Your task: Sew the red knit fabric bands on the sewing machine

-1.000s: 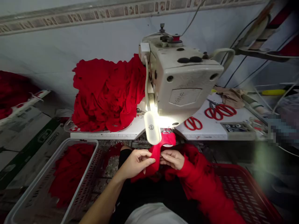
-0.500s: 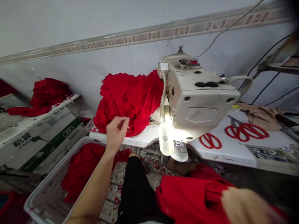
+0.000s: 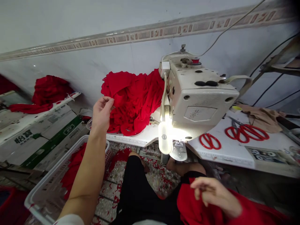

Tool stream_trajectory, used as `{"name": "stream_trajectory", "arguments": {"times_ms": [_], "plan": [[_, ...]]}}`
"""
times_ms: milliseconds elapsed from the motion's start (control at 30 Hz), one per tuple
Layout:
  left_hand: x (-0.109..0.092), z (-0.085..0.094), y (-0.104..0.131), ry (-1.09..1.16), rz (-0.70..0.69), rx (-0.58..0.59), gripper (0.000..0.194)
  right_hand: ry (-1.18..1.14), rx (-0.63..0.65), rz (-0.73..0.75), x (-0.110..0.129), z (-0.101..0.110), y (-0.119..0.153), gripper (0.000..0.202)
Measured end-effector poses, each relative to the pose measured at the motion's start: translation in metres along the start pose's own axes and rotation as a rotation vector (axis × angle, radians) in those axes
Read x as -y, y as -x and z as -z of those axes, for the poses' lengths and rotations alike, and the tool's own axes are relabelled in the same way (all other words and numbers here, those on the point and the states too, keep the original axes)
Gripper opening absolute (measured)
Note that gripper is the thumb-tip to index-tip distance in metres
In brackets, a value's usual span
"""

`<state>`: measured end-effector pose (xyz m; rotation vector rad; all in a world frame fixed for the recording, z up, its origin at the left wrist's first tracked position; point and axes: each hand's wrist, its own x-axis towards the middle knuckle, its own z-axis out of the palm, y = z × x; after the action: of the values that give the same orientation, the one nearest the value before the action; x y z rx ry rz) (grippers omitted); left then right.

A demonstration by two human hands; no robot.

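Note:
My left hand [image 3: 102, 112] is at the left edge of a heaped pile of red cloth [image 3: 133, 100] on the sewing machine's white table. Its thumb and forefinger are pinched together on the cloth's edge. My right hand [image 3: 217, 193] is low on the right, above a bunch of red cloth [image 3: 194, 206] over my right thigh. Its fingers are loosely bent and apart, with nothing seen between them. The pale sewing machine [image 3: 199, 103] stands right of the pile, its lamp [image 3: 165, 137] lit over the needle area, which is mostly hidden.
A white plastic basket [image 3: 35, 200] with red cloth stands at lower left. Red-handled scissors [image 3: 246, 132] and a smaller red-handled pair [image 3: 209, 141] lie on the table's right. More red cloth [image 3: 50, 90] sits on another table at left. Red scraps [image 3: 122, 157] litter the floor.
My left hand has moved up and left along the pile. My right hand has swung in from the lower right, and the red cloth on my lap has shifted right, uncovering my thigh.

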<state>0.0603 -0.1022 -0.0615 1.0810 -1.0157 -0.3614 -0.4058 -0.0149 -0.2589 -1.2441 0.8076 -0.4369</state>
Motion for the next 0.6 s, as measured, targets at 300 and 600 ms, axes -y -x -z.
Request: {"name": "stream_trajectory", "arguments": {"times_ms": [300, 600], "plan": [[-0.088, -0.002, 0.097, 0.319, -0.049, 0.144, 0.013, -0.116, -0.122, 0.080, -0.015, -0.075, -0.080, 0.063], [-0.016, -0.040, 0.191, 0.296, 0.760, 0.356, 0.029, 0.125, 0.042, 0.041, -0.032, -0.134, -0.087, 0.037]]}}
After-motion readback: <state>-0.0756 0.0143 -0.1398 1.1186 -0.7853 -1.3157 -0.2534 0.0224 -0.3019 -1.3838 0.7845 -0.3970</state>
